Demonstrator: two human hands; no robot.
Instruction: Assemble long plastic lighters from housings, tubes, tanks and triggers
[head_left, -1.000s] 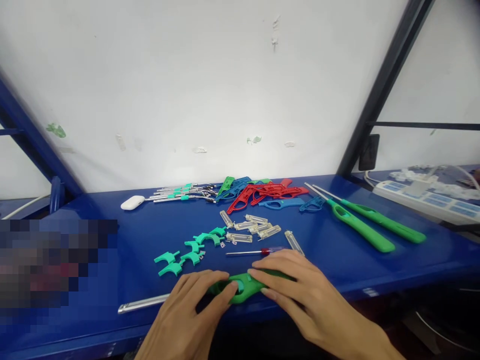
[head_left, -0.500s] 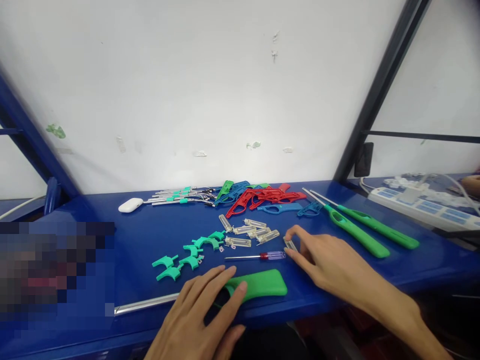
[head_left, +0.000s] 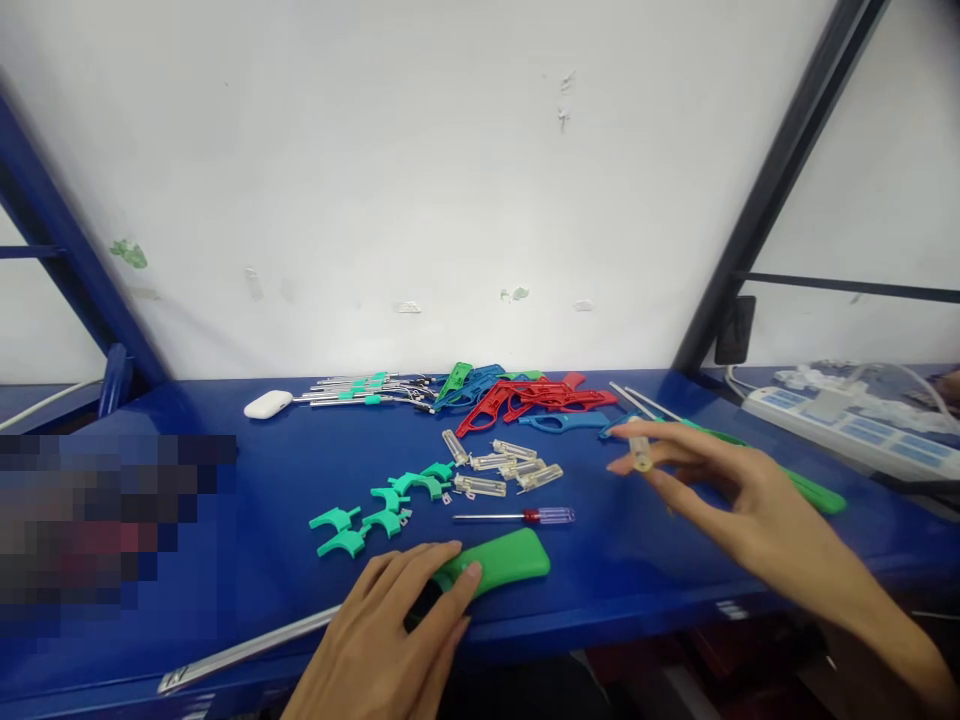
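Observation:
My left hand (head_left: 382,635) lies over a long-necked green lighter (head_left: 510,560), fingers and thumb curled around its body near the trigger opening. The lighter's silver metal tube (head_left: 247,645) sticks out to the left along the table's front edge. Between the thumb and fingers of my right hand (head_left: 701,480) is a small clear plastic fuel tank (head_left: 640,450), raised above the table. More clear fuel tanks (head_left: 480,486) lie loosely in the middle. A screwdriver (head_left: 551,516) with a purple and red handle lies between them and the green lighter.
Several turquoise triggers (head_left: 343,542) lie left of the tanks. Behind are red casing halves (head_left: 487,400), blue ones (head_left: 562,420), metal tubes with wires (head_left: 345,398) and a white case (head_left: 268,404). Another green lighter (head_left: 817,493) is partly hidden behind my right hand. A power strip (head_left: 862,430) stands right.
My right hand has lifted the clear fuel tank and carried it up and to the right, turning it. My left hand and the green lighter have shifted slightly left, the tube's end dropping toward the table edge.

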